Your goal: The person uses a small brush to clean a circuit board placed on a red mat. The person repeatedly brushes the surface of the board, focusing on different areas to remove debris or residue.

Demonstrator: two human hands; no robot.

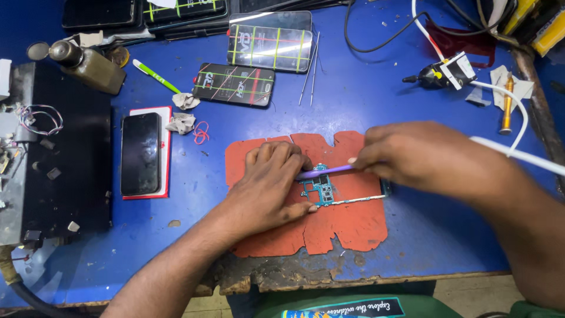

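Two hands meet mid-frame on an orange mat point(353, 227): left hand point(272, 185), fingers curled, pins a teal circuit board point(321, 189); right hand point(421, 156) pinches a purple tool point(323, 172). Striped black packages point(235, 84) lie above.

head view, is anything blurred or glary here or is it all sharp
Head view: the right hand is smeared by motion blur, as is the purple tool it holds; the left hand and circuit board look sharper; white glare streaks the phone screen at the top.
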